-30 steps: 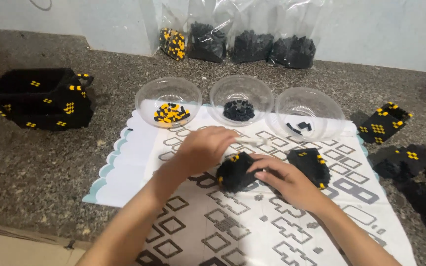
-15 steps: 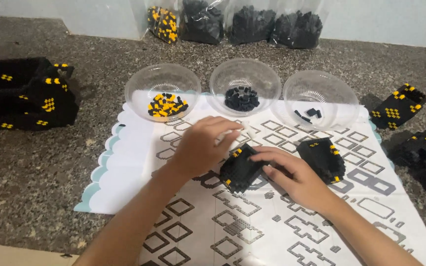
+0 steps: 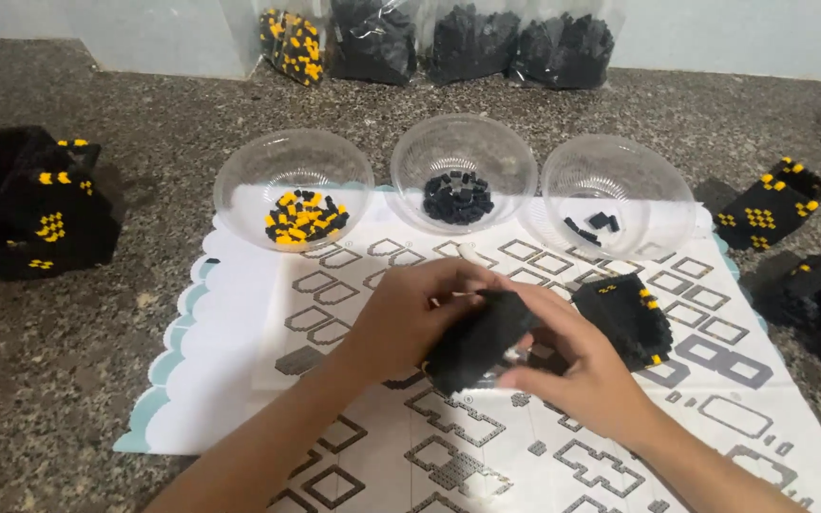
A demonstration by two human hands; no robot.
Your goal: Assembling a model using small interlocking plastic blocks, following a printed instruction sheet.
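Both hands hold a black block-built piece (image 3: 479, 339) just above a printed paper sheet (image 3: 239, 351). My left hand (image 3: 410, 313) grips its left and top side. My right hand (image 3: 577, 366) supports it from the right and below. The piece is tilted so its dark underside faces me. A second black piece with yellow dots (image 3: 627, 318) lies on the sheet just right of my hands.
Three clear bowls stand behind the sheet: one with yellow and black bricks (image 3: 294, 190), one with black bricks (image 3: 463, 171), one nearly bare (image 3: 618, 195). A large black-and-yellow assembly (image 3: 26, 204) sits at left, smaller ones (image 3: 776, 204) at right. Bags of bricks (image 3: 467, 43) line the wall.
The black piece has been lifted and turned over in my hands, so its yellow dots no longer show. The view has shifted slightly downward.
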